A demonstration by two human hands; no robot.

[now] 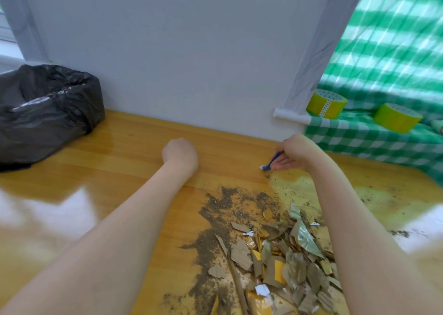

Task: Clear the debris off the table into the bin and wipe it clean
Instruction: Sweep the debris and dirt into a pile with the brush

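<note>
Wooden worktop [119,170] carries a debris pile [275,254]. Beyond the pile, the right hand [294,150] grips a blue tool [270,163], and the left hand [179,154] rests fisted, holding nothing.

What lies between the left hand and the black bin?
In the head view, only bare wooden table between left hand and black bin.

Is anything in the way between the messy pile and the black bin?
Only the person's left hand and forearm lie across the table between the debris pile and the bin; the rest is bare wood. The right hand holds a blue tool, off that path.
</note>
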